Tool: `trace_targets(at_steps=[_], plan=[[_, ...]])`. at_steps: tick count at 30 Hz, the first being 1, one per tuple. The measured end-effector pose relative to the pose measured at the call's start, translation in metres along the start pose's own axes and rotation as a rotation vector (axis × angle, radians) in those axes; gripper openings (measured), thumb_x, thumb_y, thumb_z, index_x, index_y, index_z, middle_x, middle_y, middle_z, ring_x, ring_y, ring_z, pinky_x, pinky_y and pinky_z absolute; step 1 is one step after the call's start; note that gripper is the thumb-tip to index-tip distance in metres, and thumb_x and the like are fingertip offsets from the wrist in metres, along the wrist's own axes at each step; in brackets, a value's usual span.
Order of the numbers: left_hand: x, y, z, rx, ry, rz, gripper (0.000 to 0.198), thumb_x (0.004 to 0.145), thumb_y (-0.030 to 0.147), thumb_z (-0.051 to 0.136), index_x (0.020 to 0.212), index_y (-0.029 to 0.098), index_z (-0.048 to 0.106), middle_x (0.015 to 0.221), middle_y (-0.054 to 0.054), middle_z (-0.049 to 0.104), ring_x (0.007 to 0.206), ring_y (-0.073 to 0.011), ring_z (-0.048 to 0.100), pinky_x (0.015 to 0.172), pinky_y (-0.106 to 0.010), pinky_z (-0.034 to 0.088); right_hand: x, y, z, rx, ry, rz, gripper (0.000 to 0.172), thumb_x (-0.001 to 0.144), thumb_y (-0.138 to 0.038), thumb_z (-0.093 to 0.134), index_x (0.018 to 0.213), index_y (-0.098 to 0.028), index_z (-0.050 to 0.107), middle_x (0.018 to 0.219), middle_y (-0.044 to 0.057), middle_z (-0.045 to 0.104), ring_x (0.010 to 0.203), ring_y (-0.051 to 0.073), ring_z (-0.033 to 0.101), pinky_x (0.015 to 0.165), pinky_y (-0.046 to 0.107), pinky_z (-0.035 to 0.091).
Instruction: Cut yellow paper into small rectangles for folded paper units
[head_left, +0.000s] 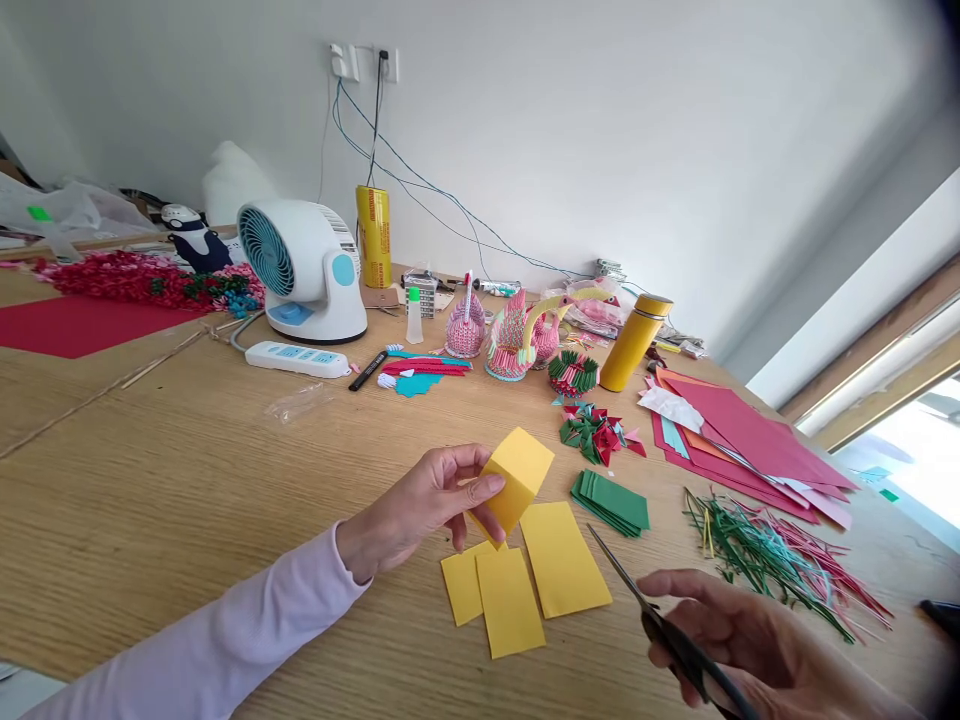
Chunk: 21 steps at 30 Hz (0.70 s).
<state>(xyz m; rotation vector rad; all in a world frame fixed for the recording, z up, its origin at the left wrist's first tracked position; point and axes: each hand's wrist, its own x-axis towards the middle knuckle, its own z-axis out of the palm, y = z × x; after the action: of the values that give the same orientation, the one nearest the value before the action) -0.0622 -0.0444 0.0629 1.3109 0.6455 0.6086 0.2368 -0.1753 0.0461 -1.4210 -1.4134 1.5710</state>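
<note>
My left hand (427,500) pinches a creased piece of yellow paper (525,465) between thumb and fingers, held above the table. Below it lie several yellow paper rectangles (566,560), some overlapping. At the lower right, my right hand (750,640) grips a pair of scissors (649,610) with dark handles. Their blades look closed and point up and left, apart from the paper. Just beyond the blade tips rests a stack of green paper strips (611,502).
Thin green and pink paper trimmings (780,555) lie at right, with red paper sheets (757,430) behind. Folded red and green pieces (596,435), a yellow bottle (636,345), paper swans (514,340), a power strip (296,358) and a white fan (307,265) stand farther back.
</note>
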Motion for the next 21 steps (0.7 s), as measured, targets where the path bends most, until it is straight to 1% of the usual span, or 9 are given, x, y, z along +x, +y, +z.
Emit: trace_targets(at_steps=[1,2,5,8,11,13,15,18,21], plan=[[0.0,0.0,0.001,0.012,-0.006,0.005,0.027,0.084,0.04,0.059,0.097,0.017,0.057,0.085,-0.003,0.064,0.067,-0.0121,0.066,0.039,-0.013,0.037,0.007,-0.009,0.006,0.008,-0.05,0.004,0.067,0.061,-0.066,0.07,0.114,-0.029,0.058,0.086,0.009,0.068,0.069,0.02,0.061,0.062,0.031,0.045],[0.001,0.0,0.002,0.024,-0.005,0.01,0.027,0.084,0.04,0.059,0.098,0.017,0.056,0.085,-0.003,0.064,0.066,-0.0123,0.066,0.039,-0.013,0.038,0.012,-0.017,0.012,-0.004,-0.067,-0.001,0.066,0.059,-0.066,0.071,0.112,-0.028,0.059,0.086,0.008,0.067,0.071,0.02,0.06,0.064,0.031,0.045],[0.001,-0.001,0.005,0.054,0.014,0.031,0.029,0.082,0.04,0.061,0.098,0.017,0.053,0.086,-0.003,0.064,0.066,-0.0132,0.067,0.039,-0.014,0.038,0.021,-0.036,0.024,-0.074,-0.088,-0.039,0.061,0.063,-0.07,0.065,0.106,-0.026,0.061,0.084,0.005,0.062,0.077,0.02,0.055,0.069,0.031,0.042],[0.002,-0.001,0.006,0.057,0.03,0.04,0.032,0.081,0.04,0.063,0.099,0.018,0.049,0.084,-0.003,0.066,0.064,-0.0142,0.068,0.038,-0.014,0.038,0.022,-0.046,0.031,-0.135,-0.113,-0.037,0.053,0.068,-0.067,0.062,0.098,-0.023,0.063,0.084,0.005,0.059,0.077,0.02,0.052,0.07,0.031,0.04],[0.001,-0.001,0.008,0.039,0.061,0.043,0.035,0.08,0.038,0.065,0.102,0.02,0.045,0.085,-0.003,0.066,0.061,-0.0141,0.068,0.037,-0.013,0.037,0.024,-0.05,0.035,-0.116,-0.139,-0.016,0.051,0.067,-0.067,0.063,0.091,-0.022,0.064,0.082,0.005,0.058,0.073,0.02,0.051,0.068,0.032,0.041],[0.0,0.0,0.009,0.031,0.076,0.054,0.038,0.08,0.036,0.065,0.106,0.021,0.043,0.085,-0.002,0.065,0.061,-0.0142,0.068,0.037,-0.013,0.037,0.024,-0.052,0.037,-0.062,-0.142,-0.009,0.053,0.065,-0.067,0.065,0.093,-0.022,0.065,0.083,0.005,0.058,0.074,0.02,0.052,0.068,0.032,0.043],[-0.001,0.0,0.009,0.031,0.077,0.066,0.041,0.08,0.035,0.065,0.112,0.022,0.042,0.084,-0.002,0.065,0.062,-0.0144,0.068,0.038,-0.013,0.037,0.025,-0.052,0.038,-0.015,-0.137,-0.016,0.052,0.067,-0.065,0.065,0.096,-0.022,0.065,0.085,0.006,0.058,0.075,0.02,0.053,0.07,0.032,0.045],[-0.001,0.001,0.01,0.033,0.056,0.068,0.043,0.081,0.035,0.064,0.116,0.023,0.043,0.084,-0.002,0.066,0.063,-0.0148,0.068,0.038,-0.013,0.037,0.025,-0.052,0.039,0.015,-0.132,-0.035,0.047,0.071,-0.06,0.066,0.098,-0.022,0.065,0.085,0.006,0.06,0.076,0.02,0.055,0.07,0.033,0.047],[-0.001,0.002,0.01,0.015,0.038,0.054,0.043,0.081,0.035,0.065,0.117,0.021,0.046,0.084,-0.003,0.066,0.064,-0.0153,0.068,0.04,-0.013,0.038,0.025,-0.053,0.039,0.015,-0.128,-0.026,0.052,0.068,-0.062,0.067,0.103,-0.023,0.064,0.086,0.006,0.06,0.074,0.02,0.055,0.071,0.034,0.048]])
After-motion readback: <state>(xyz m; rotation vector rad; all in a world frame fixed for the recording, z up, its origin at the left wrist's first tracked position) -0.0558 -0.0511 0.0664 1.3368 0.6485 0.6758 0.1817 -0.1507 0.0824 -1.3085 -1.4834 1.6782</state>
